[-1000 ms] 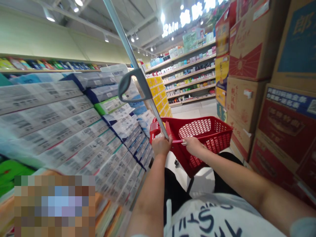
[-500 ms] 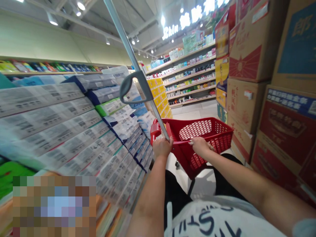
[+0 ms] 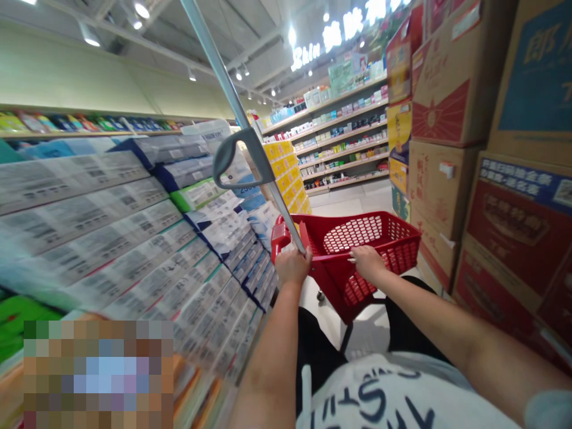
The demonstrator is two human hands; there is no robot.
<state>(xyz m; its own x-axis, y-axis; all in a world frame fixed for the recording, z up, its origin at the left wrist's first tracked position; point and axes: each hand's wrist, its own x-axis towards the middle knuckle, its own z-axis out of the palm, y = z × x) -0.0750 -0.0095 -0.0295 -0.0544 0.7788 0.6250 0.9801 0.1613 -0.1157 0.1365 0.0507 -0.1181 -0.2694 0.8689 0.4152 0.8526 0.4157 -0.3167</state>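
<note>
My left hand is closed around the lower visible part of a slim silvery pole, beside the red handle end of a shopping cart. The pole rises at a slant to the upper left and carries a grey loop-shaped grip; its lower end is hidden by my hand and the cart. My right hand rests closed on the near rim of the cart, fingers curled over the edge. Light nail tips show there. The part of the basket in view holds nothing I can make out.
Plastic-wrapped packs are stacked close on the left. Tall cartons line the right side, near the cart. Yellow boxes stand ahead on the left, and stocked shelves cross the far end beyond the pale floor.
My right hand has slid slightly to the right along the cart's rim. My left hand keeps its hold on the pole. The view has shifted only a little.
</note>
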